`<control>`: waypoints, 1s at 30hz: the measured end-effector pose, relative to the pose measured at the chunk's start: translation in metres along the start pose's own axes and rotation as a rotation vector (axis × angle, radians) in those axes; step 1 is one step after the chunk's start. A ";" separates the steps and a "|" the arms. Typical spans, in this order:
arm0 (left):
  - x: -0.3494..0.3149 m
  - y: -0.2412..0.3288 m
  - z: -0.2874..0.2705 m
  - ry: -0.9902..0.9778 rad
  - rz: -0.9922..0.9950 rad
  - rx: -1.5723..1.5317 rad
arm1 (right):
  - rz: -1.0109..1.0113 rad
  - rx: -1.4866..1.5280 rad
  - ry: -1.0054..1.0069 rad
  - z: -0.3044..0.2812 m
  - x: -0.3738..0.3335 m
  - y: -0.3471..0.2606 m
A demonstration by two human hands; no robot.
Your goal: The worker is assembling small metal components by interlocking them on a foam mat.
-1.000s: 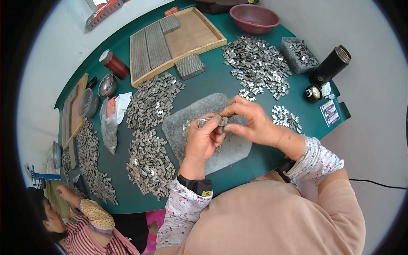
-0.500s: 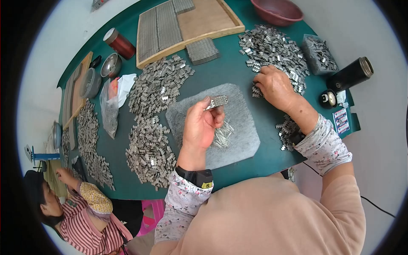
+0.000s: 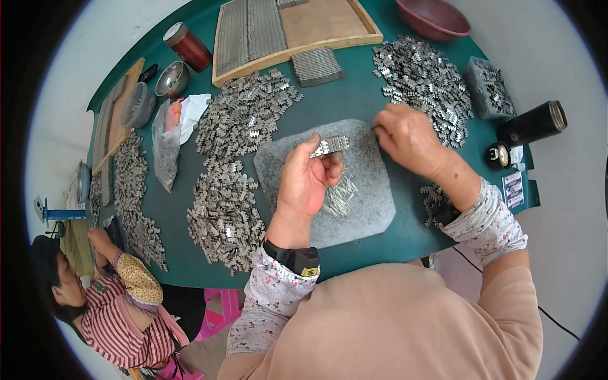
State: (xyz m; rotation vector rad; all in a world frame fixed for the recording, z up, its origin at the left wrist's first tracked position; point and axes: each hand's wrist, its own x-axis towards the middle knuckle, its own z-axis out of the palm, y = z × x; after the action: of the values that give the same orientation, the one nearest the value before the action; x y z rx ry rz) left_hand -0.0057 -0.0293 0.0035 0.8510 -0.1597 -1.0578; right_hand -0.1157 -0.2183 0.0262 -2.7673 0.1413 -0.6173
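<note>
My left hand (image 3: 305,180) is above the grey felt mat (image 3: 272,212), its thumb and fingers closed round a short block of toothed metal links (image 3: 330,146). Beneath it on the mat lie loose thin metal pins (image 3: 341,197). At the mat's far right corner is my right hand (image 3: 410,136), with its thumb and fingertips pinched together. Whatever sits between those fingertips is too small or hidden to make out. Just beyond that hand spreads a large pile of loose metal links (image 3: 423,82).
More link piles (image 3: 225,221) lie left of the mat. A wooden tray (image 3: 296,50) with rows of links stands at the back, an assembled link slab (image 3: 316,66) before it. A black flask (image 3: 532,123) and link-filled box (image 3: 491,88) stand right. A co-worker (image 3: 120,297) sits left.
My right hand has drawn back from the link pile toward the mat. My left hand keeps hold of the link block, now turned slightly. The whole view has shifted a little.
</note>
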 end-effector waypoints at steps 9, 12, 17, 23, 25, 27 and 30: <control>-0.002 0.001 -0.003 -0.003 0.052 0.035 | 0.170 0.096 -0.054 0.004 -0.006 -0.020; -0.005 0.003 0.005 0.133 0.116 0.151 | 0.157 0.112 -0.049 0.002 -0.007 -0.019; -0.004 0.000 0.005 0.145 0.208 0.171 | 0.042 0.058 -0.051 0.012 -0.012 -0.028; -0.007 0.001 0.009 0.178 0.244 0.322 | 0.036 0.006 -0.142 0.015 -0.010 -0.033; -0.008 0.000 0.011 0.174 0.245 0.345 | 0.176 0.341 -0.044 0.013 -0.008 -0.035; -0.007 -0.001 0.012 0.173 0.230 0.369 | 0.240 0.492 -0.040 0.007 -0.004 -0.042; -0.007 -0.002 0.010 0.137 0.244 0.357 | 0.312 0.704 -0.004 0.010 -0.002 -0.050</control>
State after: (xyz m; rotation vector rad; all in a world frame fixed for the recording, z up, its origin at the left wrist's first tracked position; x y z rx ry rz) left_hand -0.0156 -0.0296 0.0101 1.1902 -0.3349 -0.7491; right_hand -0.1122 -0.1681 0.0325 -2.0146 0.2852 -0.4620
